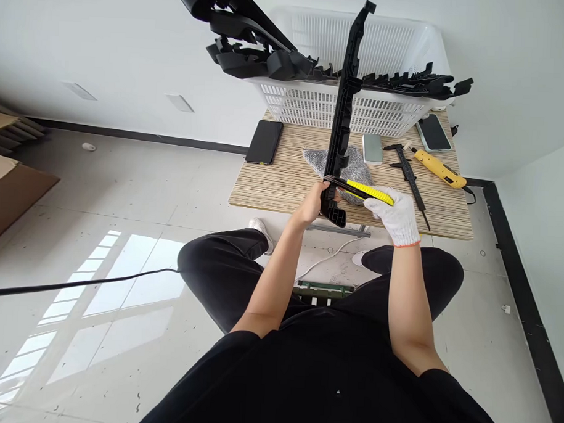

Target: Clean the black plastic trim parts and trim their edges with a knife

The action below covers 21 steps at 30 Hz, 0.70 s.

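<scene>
My bare left hand [312, 203] grips the lower end of a long black plastic trim part [342, 118], which stands up and away from me in front of the basket. My right hand [395, 214], in a white knit glove with an orange cuff edge, is closed around a yellow and black utility knife [368, 191]. The knife's front end lies against the trim part, close to my left thumb. Whether the blade touches the plastic is too small to tell. Beneath the part, a grey cloth [355, 161] lies crumpled on the small wooden table [273, 186].
A white plastic basket [308, 104] at the table's back holds several black trim parts [264, 56]. Around it lie a black phone [264, 142], a pale green box [372, 148], a caliper [409, 179], a yellow corded tool [439, 168] and another phone [433, 132]. Cardboard [14, 183] stands left.
</scene>
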{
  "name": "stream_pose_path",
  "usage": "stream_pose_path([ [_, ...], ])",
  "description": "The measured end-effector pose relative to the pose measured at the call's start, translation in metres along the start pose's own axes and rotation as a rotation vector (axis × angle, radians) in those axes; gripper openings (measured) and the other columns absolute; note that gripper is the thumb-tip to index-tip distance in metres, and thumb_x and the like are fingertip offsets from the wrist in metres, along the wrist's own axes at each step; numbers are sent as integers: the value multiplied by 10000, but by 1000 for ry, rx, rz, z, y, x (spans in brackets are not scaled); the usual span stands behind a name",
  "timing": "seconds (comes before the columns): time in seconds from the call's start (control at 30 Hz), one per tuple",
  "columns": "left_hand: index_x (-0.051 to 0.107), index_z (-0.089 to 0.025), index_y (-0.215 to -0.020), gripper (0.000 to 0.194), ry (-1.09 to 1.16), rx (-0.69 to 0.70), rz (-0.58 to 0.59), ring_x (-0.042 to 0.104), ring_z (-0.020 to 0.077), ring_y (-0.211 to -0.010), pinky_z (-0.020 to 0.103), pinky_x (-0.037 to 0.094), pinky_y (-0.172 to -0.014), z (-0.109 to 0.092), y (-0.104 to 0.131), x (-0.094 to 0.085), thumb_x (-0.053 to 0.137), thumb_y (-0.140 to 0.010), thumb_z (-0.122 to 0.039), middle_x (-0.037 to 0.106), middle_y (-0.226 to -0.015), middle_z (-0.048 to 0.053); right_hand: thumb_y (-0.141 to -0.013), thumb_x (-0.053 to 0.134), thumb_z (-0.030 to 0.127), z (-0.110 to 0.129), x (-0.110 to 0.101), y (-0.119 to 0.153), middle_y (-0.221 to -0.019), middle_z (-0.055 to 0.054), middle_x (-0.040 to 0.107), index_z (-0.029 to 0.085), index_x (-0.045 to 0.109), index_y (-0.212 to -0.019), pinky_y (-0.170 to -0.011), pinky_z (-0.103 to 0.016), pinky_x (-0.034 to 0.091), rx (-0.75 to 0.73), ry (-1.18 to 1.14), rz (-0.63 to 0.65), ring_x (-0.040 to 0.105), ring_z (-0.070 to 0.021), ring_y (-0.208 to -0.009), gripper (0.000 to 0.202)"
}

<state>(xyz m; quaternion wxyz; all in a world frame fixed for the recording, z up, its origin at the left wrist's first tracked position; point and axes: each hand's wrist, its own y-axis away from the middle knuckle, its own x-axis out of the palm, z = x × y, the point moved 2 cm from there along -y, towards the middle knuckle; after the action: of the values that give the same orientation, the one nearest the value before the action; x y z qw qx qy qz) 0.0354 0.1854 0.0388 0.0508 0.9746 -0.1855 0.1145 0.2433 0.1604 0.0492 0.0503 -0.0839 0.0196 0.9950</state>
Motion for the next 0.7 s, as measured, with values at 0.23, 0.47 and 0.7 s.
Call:
stream_pose_path([
  [0.23, 497, -201, -739, 499, -7, 6, -3, 337, 120, -518, 273, 317, -471, 3, 0, -1, 313, -917, -630, 404, -622, 5, -637, 841, 386, 3, 9, -2, -603, 36, 567, 160, 779, -994, -452, -224, 390, -7, 0, 8, 460, -73, -488, 427],
  [0.47, 411, -212, -674, 465, -1, 24, 42, 278, 112, -513, 268, 259, -453, 6, -1, -2, 330, -894, -613, 363, -624, 5, -642, 832, 388, 4, 7, -1, -593, 36, 578, 159, 776, -1002, -459, -231, 396, 3, 53, 37, 463, -81, -481, 430],
  [0.7, 461, -211, -725, 467, -35, -11, 22, 302, 117, -514, 264, 269, -443, 4, 1, -1, 331, -895, -625, 381, -631, 3, -643, 829, 392, 4, 7, 0, -586, 37, 575, 171, 775, -1005, -438, -229, 387, 24, 30, 44, 461, -82, -469, 427],
])
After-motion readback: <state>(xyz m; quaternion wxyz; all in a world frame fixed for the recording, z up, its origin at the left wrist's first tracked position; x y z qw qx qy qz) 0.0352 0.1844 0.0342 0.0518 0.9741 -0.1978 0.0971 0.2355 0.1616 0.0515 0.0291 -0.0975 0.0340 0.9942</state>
